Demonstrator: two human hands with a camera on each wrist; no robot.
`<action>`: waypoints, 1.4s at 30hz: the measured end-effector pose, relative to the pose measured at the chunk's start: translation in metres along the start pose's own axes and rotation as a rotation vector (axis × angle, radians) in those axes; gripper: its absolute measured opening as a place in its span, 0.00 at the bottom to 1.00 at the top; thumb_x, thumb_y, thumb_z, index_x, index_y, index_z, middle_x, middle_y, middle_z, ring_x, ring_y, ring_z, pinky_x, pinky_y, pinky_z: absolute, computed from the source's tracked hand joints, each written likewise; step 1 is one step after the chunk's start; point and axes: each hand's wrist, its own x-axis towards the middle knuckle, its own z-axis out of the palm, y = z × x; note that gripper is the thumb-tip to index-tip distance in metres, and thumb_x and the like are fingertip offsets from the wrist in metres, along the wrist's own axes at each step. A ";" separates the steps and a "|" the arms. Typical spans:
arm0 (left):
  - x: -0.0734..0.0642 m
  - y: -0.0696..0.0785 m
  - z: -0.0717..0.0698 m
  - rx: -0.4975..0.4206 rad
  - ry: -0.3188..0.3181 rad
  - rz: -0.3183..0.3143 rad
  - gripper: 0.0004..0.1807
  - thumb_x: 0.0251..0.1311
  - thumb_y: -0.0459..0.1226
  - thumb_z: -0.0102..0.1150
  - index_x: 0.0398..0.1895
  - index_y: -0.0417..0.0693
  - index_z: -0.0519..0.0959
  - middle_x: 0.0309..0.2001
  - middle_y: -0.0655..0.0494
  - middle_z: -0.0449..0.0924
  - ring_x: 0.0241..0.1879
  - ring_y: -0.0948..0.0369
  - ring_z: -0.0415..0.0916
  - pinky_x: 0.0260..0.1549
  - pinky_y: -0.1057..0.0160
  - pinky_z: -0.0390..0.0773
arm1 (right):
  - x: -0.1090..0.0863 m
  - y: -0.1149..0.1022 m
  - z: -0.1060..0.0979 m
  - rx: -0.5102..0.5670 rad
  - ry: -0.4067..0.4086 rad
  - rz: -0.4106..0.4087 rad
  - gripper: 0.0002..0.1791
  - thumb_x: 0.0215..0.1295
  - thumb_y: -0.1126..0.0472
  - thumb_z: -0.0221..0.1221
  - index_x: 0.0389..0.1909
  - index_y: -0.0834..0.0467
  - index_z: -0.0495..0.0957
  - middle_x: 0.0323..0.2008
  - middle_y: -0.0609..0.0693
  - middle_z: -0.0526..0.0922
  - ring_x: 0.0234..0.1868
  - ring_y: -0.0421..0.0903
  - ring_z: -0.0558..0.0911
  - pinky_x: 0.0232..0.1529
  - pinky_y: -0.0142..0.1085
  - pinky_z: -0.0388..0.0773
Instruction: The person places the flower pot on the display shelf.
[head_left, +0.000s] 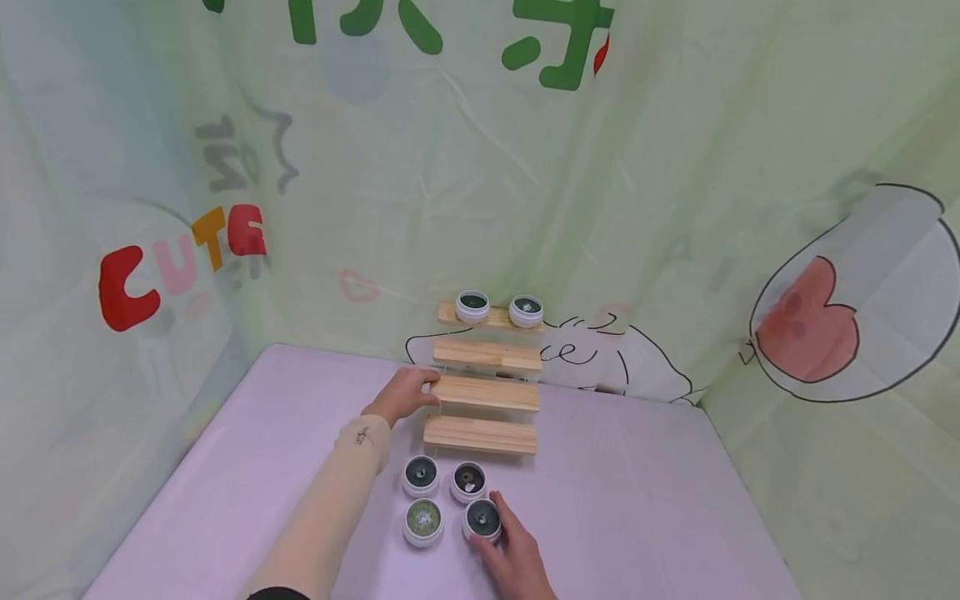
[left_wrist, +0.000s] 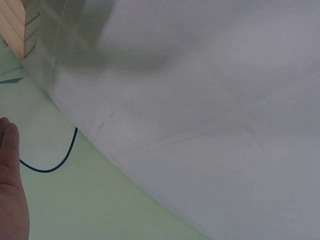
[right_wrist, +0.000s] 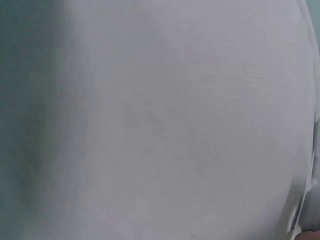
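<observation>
A tiered wooden display rack (head_left: 486, 392) has several plank shelves rising toward the back. My left hand (head_left: 405, 393) grips its left end, thumb and forefinger at the second plank from the front. In the left wrist view, part of the left hand (left_wrist: 11, 185) shows at the left edge, near a plank end (left_wrist: 14, 25). My right hand (head_left: 517, 554) holds a round white jar (head_left: 482, 520) with a dark top, thumb and fingers around its sides. Beside it are a green-speckled jar (head_left: 423, 522), a dark-topped jar (head_left: 420, 475) and a brown-and-white-centred jar (head_left: 468, 481).
Two more white jars, a left one (head_left: 472, 306) and a right one (head_left: 526, 311), stand on the top plank. A pale lilac cloth (head_left: 622, 500) covers the table. A printed light-green curtain (head_left: 675, 250) hangs right behind the rack and along both sides.
</observation>
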 end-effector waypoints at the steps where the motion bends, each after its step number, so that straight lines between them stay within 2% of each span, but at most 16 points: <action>1: 0.000 0.000 0.000 0.003 -0.004 -0.008 0.22 0.51 0.37 0.73 0.50 0.40 0.82 0.49 0.48 0.83 0.52 0.50 0.78 0.56 0.53 0.75 | 0.001 -0.001 -0.001 0.002 0.001 0.000 0.40 0.59 0.55 0.68 0.66 0.72 0.65 0.63 0.63 0.73 0.63 0.61 0.72 0.63 0.38 0.70; 5: -0.002 0.003 -0.003 -0.004 -0.022 -0.031 0.24 0.52 0.37 0.72 0.53 0.40 0.81 0.51 0.47 0.83 0.53 0.51 0.78 0.57 0.54 0.75 | 0.004 -0.008 -0.007 0.047 0.026 -0.014 0.39 0.59 0.58 0.69 0.66 0.72 0.65 0.63 0.63 0.73 0.63 0.62 0.72 0.63 0.32 0.69; 11: -0.006 0.014 -0.011 -0.025 -0.033 -0.040 0.22 0.52 0.35 0.72 0.51 0.38 0.81 0.50 0.46 0.83 0.53 0.49 0.78 0.57 0.52 0.74 | 0.016 -0.022 -0.019 0.159 0.040 -0.053 0.38 0.60 0.64 0.67 0.65 0.76 0.62 0.63 0.70 0.70 0.63 0.66 0.69 0.61 0.35 0.70; 16: -0.006 0.013 -0.011 -0.025 -0.032 -0.031 0.22 0.53 0.34 0.72 0.51 0.37 0.81 0.50 0.45 0.82 0.53 0.49 0.78 0.57 0.52 0.75 | 0.028 -0.025 -0.025 0.228 -0.002 0.039 0.39 0.61 0.62 0.66 0.68 0.73 0.60 0.67 0.67 0.66 0.67 0.61 0.65 0.64 0.36 0.65; 21: -0.003 0.009 -0.008 -0.011 -0.018 -0.001 0.20 0.51 0.35 0.72 0.49 0.38 0.82 0.48 0.46 0.83 0.51 0.49 0.78 0.56 0.52 0.75 | 0.041 -0.032 -0.031 0.239 -0.027 0.075 0.40 0.63 0.62 0.65 0.70 0.72 0.57 0.69 0.66 0.63 0.69 0.59 0.63 0.65 0.41 0.63; 31: -0.004 0.012 -0.010 -0.031 -0.038 -0.030 0.20 0.52 0.34 0.72 0.49 0.39 0.82 0.48 0.47 0.83 0.52 0.49 0.78 0.56 0.53 0.75 | 0.078 -0.049 -0.044 0.236 -0.027 0.181 0.41 0.65 0.60 0.64 0.73 0.66 0.55 0.71 0.63 0.62 0.70 0.56 0.64 0.63 0.37 0.66; 35: -0.003 0.012 -0.010 -0.026 -0.050 -0.052 0.21 0.53 0.35 0.71 0.51 0.39 0.81 0.50 0.47 0.83 0.53 0.50 0.78 0.57 0.53 0.75 | 0.096 -0.056 -0.051 0.251 -0.007 0.203 0.40 0.65 0.62 0.64 0.73 0.65 0.55 0.70 0.64 0.62 0.69 0.56 0.66 0.61 0.36 0.69; 42: -0.001 0.007 -0.005 -0.010 -0.047 -0.044 0.22 0.53 0.36 0.72 0.51 0.39 0.81 0.50 0.47 0.83 0.53 0.51 0.78 0.57 0.53 0.75 | 0.123 -0.070 -0.061 0.255 0.026 0.222 0.40 0.65 0.62 0.63 0.74 0.64 0.55 0.71 0.61 0.62 0.69 0.54 0.66 0.62 0.37 0.69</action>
